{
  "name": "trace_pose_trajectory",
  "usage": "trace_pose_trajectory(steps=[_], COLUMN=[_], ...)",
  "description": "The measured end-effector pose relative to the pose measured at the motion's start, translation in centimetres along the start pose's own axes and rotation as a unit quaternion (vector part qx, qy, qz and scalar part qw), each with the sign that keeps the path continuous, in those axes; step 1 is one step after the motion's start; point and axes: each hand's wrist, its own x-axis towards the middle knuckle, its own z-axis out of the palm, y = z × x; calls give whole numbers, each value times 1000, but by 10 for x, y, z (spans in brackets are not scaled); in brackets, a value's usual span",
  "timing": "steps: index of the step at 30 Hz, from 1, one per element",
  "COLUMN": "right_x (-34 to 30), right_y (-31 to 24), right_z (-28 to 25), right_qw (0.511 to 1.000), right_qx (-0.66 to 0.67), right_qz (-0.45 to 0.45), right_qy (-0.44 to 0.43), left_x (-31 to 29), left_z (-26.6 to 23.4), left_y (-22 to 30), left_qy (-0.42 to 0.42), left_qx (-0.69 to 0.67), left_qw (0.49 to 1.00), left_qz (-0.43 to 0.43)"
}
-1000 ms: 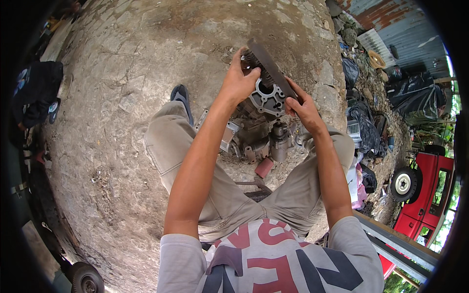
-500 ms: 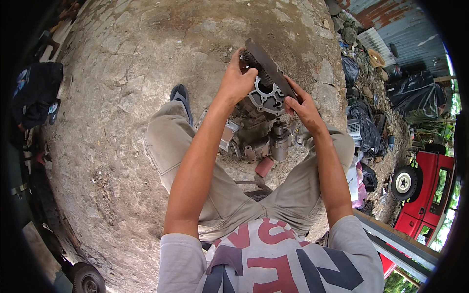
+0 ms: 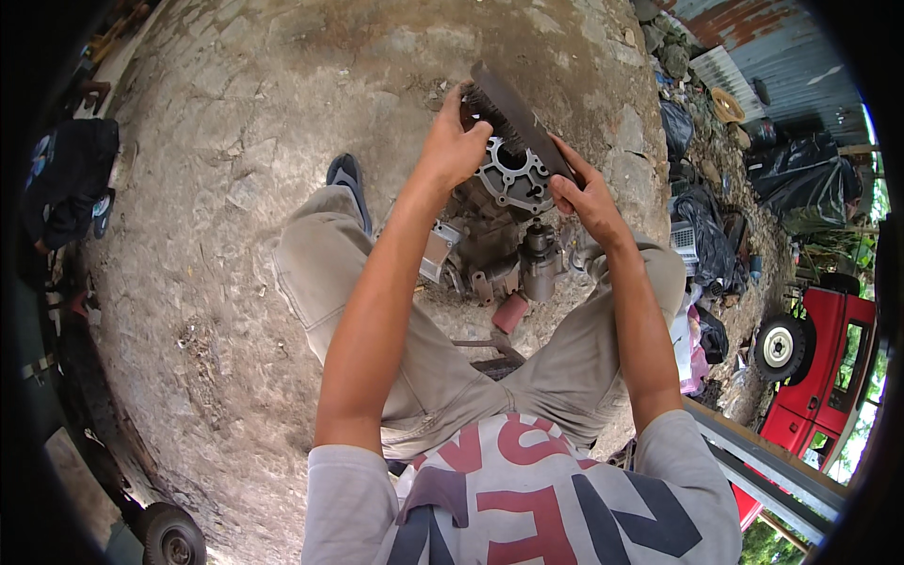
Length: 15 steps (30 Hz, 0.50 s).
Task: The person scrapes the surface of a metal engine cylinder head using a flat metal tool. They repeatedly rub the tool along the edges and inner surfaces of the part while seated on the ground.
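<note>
The right hand [image 3: 590, 202] holds a long dark brush [image 3: 520, 118] near its lower end, with the fingers closed around the narrow back and the thumb on the near side. The brush is slanted, its upper end leaning toward the left, and its bristles [image 3: 491, 102] are facing to the left hand [image 3: 452, 149]. The left hand is just beside the bristles at the upper part, with fingers bent and thumb pointing to the right; I cannot tell if these fingers grip some small piece or only touch the brush. In this view the brush covers a part of a metal flange [image 3: 513, 185] with holes, and whether they are touching is not clear. The flange belongs to a greasy metal assembly [image 3: 490, 235] which sits on the rough ground [image 3: 226, 235] between the person's knees. Near to it, there is a grey cylindrical part [image 3: 538, 268] standing upright, and a small red block [image 3: 509, 314] lies just below. On the right side are black plastic bags [image 3: 702, 231] and, well apart, a red vehicle [image 3: 821, 377].
</note>
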Motion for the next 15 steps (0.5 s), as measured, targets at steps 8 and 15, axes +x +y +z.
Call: trace_pose_trajectory(steps=[8, 15], right_x=[1, 19], right_y=[5, 60], right_z=[-9, -30], right_qw=[998, 916], right_qx=[3, -352], right_qz=[-19, -114], right_qy=[57, 156], left_x=[-5, 8], left_z=[1, -15], left_y=[11, -2], left_qy=[41, 148], left_qx=[2, 193], left_qw=[999, 966], left_qz=[-32, 93])
